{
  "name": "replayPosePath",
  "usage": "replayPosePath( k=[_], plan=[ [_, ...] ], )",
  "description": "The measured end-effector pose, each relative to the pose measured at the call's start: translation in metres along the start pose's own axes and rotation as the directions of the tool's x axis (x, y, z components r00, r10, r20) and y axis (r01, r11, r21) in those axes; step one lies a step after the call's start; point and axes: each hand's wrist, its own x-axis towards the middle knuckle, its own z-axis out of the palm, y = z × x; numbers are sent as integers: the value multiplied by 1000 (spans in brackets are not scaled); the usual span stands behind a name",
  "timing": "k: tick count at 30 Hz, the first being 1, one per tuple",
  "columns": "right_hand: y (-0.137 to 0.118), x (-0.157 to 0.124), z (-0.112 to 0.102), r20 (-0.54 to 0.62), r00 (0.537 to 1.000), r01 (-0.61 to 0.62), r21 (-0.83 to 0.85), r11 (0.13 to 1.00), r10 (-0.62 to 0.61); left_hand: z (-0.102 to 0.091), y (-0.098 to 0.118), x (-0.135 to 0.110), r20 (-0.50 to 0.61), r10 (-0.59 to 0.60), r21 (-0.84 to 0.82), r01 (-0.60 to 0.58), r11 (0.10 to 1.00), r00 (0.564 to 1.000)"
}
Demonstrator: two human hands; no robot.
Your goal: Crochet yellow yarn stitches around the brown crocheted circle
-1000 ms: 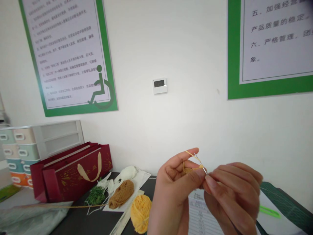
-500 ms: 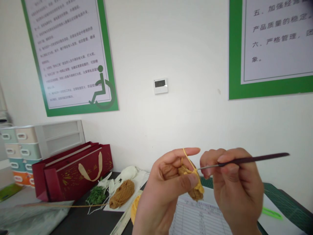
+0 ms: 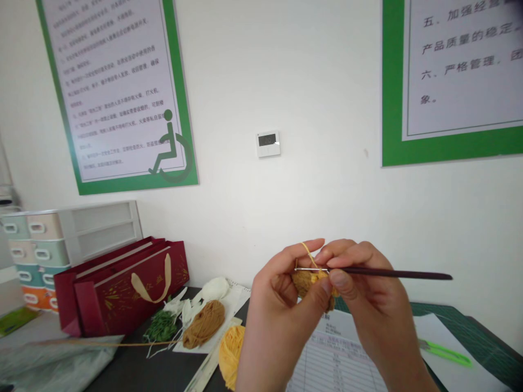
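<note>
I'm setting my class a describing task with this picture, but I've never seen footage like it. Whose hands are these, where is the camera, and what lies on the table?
No machine is involved: the camera is worn on a person's head and looks forward and down, so both hands are the wearer's own. The left hand pinches a small brown-and-yellow crocheted piece, with a yellow strand over its forefinger. The right hand holds a dark crochet hook, its metal tip at the piece. On the dark table lie a brown yarn ball, a yellow yarn ball, white yarn, a printed sheet, a green mat and green snips. Red gift bags stand at the left.
</note>
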Motion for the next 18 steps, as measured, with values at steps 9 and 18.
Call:
replayPosePath(
  k=[9, 18],
  plan=[
    [4, 0, -4, -83, 996, -32, 26, 999, 34, -4, -6, 5, -34, 100, 103, -96, 990, 994],
    [-10, -2, -3, -149, 982, -135, -103, 985, 119, 11, -16, 3, -126, 440, 615, -278, 738, 889]
  ],
)
